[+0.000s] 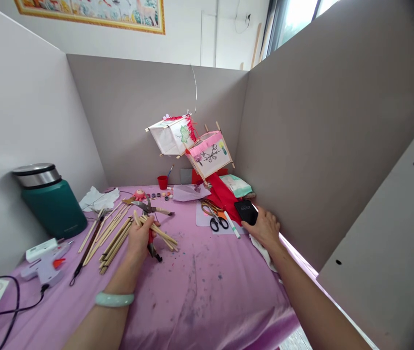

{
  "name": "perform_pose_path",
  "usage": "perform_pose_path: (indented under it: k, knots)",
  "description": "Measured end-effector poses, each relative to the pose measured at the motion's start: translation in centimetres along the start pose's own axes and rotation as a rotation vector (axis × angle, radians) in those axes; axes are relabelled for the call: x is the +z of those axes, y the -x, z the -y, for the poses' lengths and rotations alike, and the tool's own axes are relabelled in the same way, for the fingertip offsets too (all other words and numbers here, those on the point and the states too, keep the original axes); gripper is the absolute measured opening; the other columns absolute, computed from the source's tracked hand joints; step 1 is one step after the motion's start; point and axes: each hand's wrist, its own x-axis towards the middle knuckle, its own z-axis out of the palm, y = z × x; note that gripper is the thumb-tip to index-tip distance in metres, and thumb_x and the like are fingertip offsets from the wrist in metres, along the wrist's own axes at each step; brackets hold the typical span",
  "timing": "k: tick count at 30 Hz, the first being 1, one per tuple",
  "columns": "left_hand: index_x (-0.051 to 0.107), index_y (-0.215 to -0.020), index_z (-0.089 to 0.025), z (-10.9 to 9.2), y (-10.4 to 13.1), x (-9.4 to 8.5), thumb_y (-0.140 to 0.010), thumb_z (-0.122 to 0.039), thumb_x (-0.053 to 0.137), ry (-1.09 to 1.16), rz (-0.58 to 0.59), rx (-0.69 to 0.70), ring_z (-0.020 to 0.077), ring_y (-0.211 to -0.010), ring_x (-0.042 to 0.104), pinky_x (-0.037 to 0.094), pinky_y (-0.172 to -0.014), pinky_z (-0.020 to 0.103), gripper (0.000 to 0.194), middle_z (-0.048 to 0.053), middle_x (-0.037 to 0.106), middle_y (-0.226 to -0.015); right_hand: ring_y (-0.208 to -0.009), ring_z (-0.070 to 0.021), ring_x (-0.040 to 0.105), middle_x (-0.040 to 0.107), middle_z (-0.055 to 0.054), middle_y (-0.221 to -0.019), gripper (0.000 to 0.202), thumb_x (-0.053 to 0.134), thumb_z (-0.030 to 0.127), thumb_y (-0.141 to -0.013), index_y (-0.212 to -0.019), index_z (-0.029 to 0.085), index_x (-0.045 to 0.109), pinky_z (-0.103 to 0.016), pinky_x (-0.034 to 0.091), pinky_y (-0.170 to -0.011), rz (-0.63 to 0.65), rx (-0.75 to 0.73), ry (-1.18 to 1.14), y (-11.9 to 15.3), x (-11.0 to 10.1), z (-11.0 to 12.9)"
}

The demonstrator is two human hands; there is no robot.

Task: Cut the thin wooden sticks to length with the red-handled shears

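My left hand point(140, 238), with a pale green bangle on its wrist, is closed around a bundle of short wooden sticks point(165, 236). Red-handled pliers point(151, 247) lie beneath that hand, partly hidden by it. My right hand point(264, 227) grips a black phone point(246, 212) at the right edge of the table, thumb on the near side. Just left of the phone are a white marker point(232, 224) and black-handled scissors point(219, 223). More sticks point(116, 243) lie left of my left hand.
A teal flask point(52, 209) and a glue gun point(48, 267) with cables stand at left. Two paper lanterns point(210, 154) hang or lean at the back. A red cup point(162, 182), paint pots and red cloth point(225, 197) lie on the purple tablecloth point(199, 296). Grey partitions enclose three sides.
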Motion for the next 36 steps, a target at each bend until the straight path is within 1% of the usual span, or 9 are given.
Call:
perform_pose_path:
  k: [10,14,17,21,25,27,30,32,36]
  knots:
    - [0.059,-0.064,-0.012,0.2,-0.1,-0.2,-0.063,-0.046,0.068,-0.025,0.009,0.002,0.0071,-0.034,0.038,0.025,-0.033,0.018,0.034,-0.003,0.048,-0.041,-0.116,-0.0364,0.046,0.052,-0.021,-0.124,0.081,0.056,0.062,-0.077,-0.138,0.012,0.037,-0.045,0.036,-0.088,0.07,-0.021,-0.01,0.0,0.7,-1.0]
    - [0.058,-0.064,-0.014,0.1,0.1,0.0,-0.064,-0.045,0.069,-0.02,0.003,0.022,0.0072,-0.036,0.041,0.027,-0.033,0.018,0.033,-0.002,0.051,-0.044,-0.112,-0.0338,0.048,0.055,-0.019,-0.118,0.066,0.054,0.057,-0.082,-0.13,0.012,0.047,-0.045,0.037,-0.087,-0.093,-0.085,-0.041,0.7,-0.8,-0.2]
    - [0.059,-0.063,-0.013,0.0,0.3,0.2,-0.067,-0.044,0.067,-0.054,0.035,0.049,0.0073,-0.037,0.043,0.028,-0.034,0.019,0.032,0.0,0.053,-0.047,-0.106,-0.0274,0.051,0.061,-0.013,-0.111,0.04,0.051,0.046,-0.088,-0.112,0.015,0.06,-0.04,0.037,-0.091,-0.195,-0.301,-0.217,2.2,-2.6,3.2]
    - [0.058,-0.067,-0.014,0.0,0.5,0.3,-0.069,-0.042,0.066,-0.043,0.061,0.102,0.0069,-0.037,0.044,0.033,-0.036,0.019,0.03,0.001,0.06,-0.055,-0.098,-0.0207,0.056,0.065,-0.007,-0.098,0.028,0.054,0.043,-0.088,-0.095,0.018,0.065,-0.031,0.04,-0.088,0.106,-0.719,-0.501,5.5,-3.9,10.2]
    - [0.055,-0.071,-0.015,0.2,0.4,0.2,-0.071,-0.045,0.066,-0.034,0.112,0.146,0.0072,-0.04,0.047,0.036,-0.039,0.02,0.032,0.002,0.063,-0.062,-0.107,-0.0246,0.052,0.061,-0.011,-0.112,0.048,0.066,0.045,-0.078,-0.115,0.016,0.058,-0.035,0.038,-0.091,0.245,-0.854,-0.56,8.4,-2.4,16.2]
    - [0.054,-0.071,-0.015,0.2,0.4,0.2,-0.072,-0.046,0.066,-0.042,0.139,0.154,0.0069,-0.039,0.046,0.035,-0.038,0.02,0.033,0.002,0.064,-0.064,-0.105,-0.0247,0.053,0.061,-0.011,-0.112,0.05,0.066,0.044,-0.077,-0.116,0.015,0.055,-0.033,0.039,-0.087,0.331,-0.867,-0.589,9.4,-0.9,18.0]
    - [0.054,-0.069,-0.015,0.2,0.5,0.3,-0.075,-0.047,0.063,-0.063,0.161,0.16,0.0072,-0.039,0.047,0.035,-0.038,0.02,0.034,0.002,0.062,-0.061,-0.085,-0.0194,0.058,0.065,-0.008,-0.095,0.022,0.052,0.031,-0.086,-0.102,0.016,0.056,-0.027,0.038,-0.072,0.455,-0.802,-0.605,10.5,1.0,19.5]
    - [0.054,-0.069,-0.016,0.1,0.7,0.5,-0.075,-0.047,0.063,-0.097,0.154,0.177,0.0077,-0.039,0.047,0.036,-0.039,0.02,0.033,0.0,0.059,-0.055,-0.071,-0.0162,0.056,0.064,-0.005,-0.082,0.015,0.041,0.025,-0.09,-0.095,0.017,0.053,-0.025,0.035,-0.064,0.498,-0.759,-0.636,11.0,1.7,19.9]
    - [0.054,-0.084,-0.016,0.0,0.9,0.8,-0.069,-0.044,0.07,-0.123,0.154,0.206,0.0064,-0.036,0.045,0.033,-0.037,0.019,0.035,-0.003,0.061,-0.059,-0.06,-0.0136,0.05,0.057,0.0,-0.069,0.018,0.033,0.029,-0.094,-0.088,0.019,0.047,-0.024,0.03,-0.058,0.508,-0.667,-0.787,11.0,1.8,19.5]
